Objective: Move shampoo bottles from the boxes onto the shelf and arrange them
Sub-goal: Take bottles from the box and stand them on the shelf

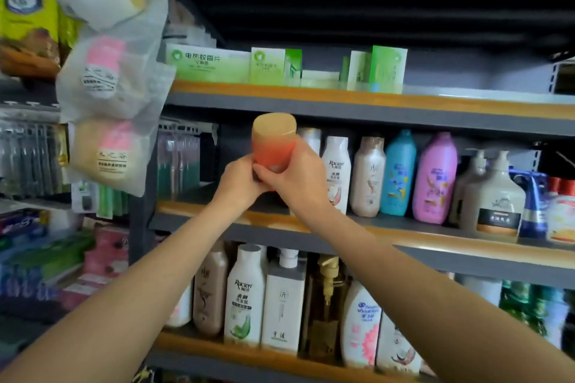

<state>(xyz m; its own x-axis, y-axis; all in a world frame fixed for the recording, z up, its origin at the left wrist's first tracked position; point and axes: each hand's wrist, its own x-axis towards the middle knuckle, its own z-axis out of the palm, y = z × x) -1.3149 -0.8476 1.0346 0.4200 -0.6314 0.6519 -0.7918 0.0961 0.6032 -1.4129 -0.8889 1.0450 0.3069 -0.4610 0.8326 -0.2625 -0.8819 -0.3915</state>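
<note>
An orange shampoo bottle with a tan cap is held upright in front of the middle shelf, near its left end. My left hand grips its lower part from the left, and my right hand wraps round it from the right. The bottle's base is hidden by my fingers. To its right a row of bottles stands on that shelf: a white Raclen bottle, a beige one, a blue one and a pink one.
Green boxes line the upper shelf. The lower shelf holds several more shampoo bottles. Bagged sponges hang at the left, close to the shelf post. Pump bottles stand at the right of the middle shelf.
</note>
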